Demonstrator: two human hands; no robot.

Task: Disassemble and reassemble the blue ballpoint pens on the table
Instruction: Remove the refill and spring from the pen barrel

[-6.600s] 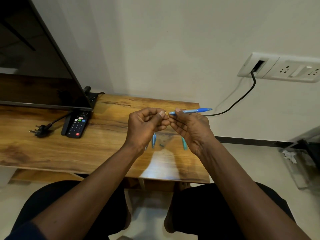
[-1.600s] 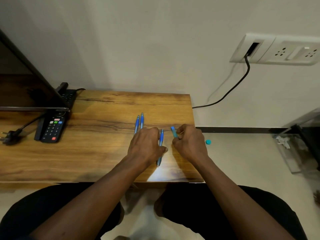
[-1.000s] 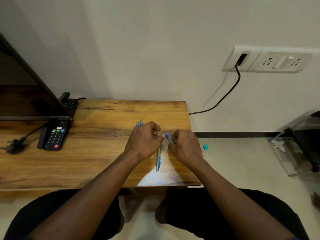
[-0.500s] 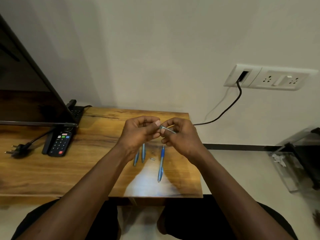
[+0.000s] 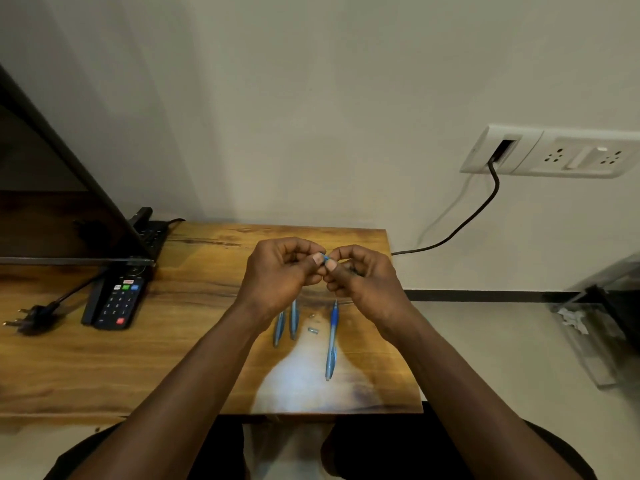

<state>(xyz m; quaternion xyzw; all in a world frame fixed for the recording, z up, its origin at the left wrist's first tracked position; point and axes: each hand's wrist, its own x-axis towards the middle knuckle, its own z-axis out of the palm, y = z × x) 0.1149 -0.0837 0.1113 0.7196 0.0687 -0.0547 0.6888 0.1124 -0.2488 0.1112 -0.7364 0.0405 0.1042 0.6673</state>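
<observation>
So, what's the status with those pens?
Left hand and right hand both pinch a small blue pen part above the table. One pen and a pair of pens lie below. Nothing blocks the hands.

A dark television stands at the far left, a black remote under its near edge and a loose plug further left, while a black cable hangs from the white socket panel on the right above what may be a clear box.

Three blue pens lie parallel below a pinched blue pen piece.
</observation>
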